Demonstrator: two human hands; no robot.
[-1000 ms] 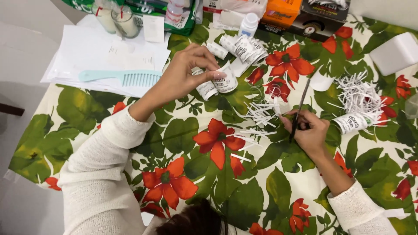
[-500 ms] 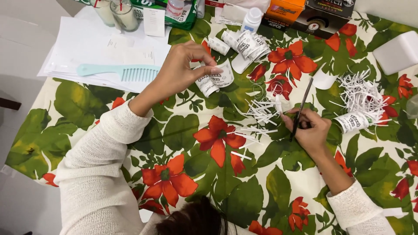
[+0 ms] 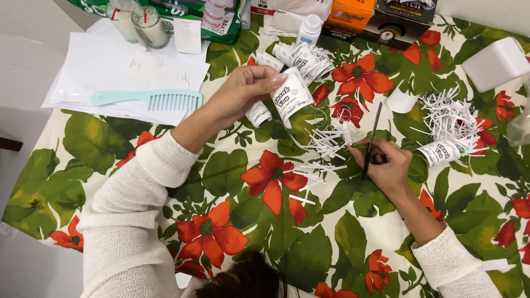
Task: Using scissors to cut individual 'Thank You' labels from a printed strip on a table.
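My left hand (image 3: pixel 243 94) holds a rolled white printed paper (image 3: pixel 291 95) by its edge, lifted just above the flowered tablecloth (image 3: pixel 232 182). Another small paper roll (image 3: pixel 258 114) lies right under that hand. My right hand (image 3: pixel 386 165) grips thin black scissors (image 3: pixel 371 138), blades pointing away from me, resting on the cloth. Loose white paper strips (image 3: pixel 323 140) lie scattered between my two hands.
A pile of rolled papers (image 3: pixel 301 58) and a small white bottle (image 3: pixel 309 27) sit at the back. Shredded paper heap (image 3: pixel 450 118) and a roll (image 3: pixel 439 153) lie right. A mint comb (image 3: pixel 149 99) rests on white sheets (image 3: pixel 99 72). Candle jars (image 3: pixel 138 22), boxes (image 3: pixel 381 16), white container (image 3: pixel 494 63).
My left hand has drawn one paper roll up and slightly toward me, away from the others. My right hand with the scissors has stayed in place.
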